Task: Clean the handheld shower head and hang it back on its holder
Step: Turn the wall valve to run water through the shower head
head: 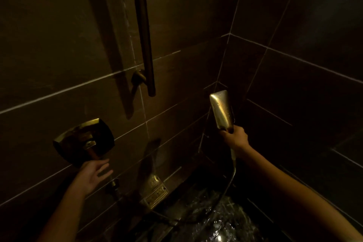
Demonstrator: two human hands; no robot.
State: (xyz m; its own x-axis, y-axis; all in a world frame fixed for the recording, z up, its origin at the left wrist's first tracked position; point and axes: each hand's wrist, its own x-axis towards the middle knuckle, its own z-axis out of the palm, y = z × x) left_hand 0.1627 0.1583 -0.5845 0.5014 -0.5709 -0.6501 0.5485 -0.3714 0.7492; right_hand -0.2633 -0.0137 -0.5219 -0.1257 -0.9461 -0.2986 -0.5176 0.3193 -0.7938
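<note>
In a dim tiled shower, the right hand [234, 138] clasps the wet shower head [222, 111] upright near the corner while the left hand [94, 175] spreads open below the wall valve plate [84, 141] — apparently mid-rinse, with rehanging on the rail [144, 31] next.

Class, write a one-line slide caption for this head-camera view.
Right hand holds the shower head upright while the open left hand reaches toward the wall control.
</note>
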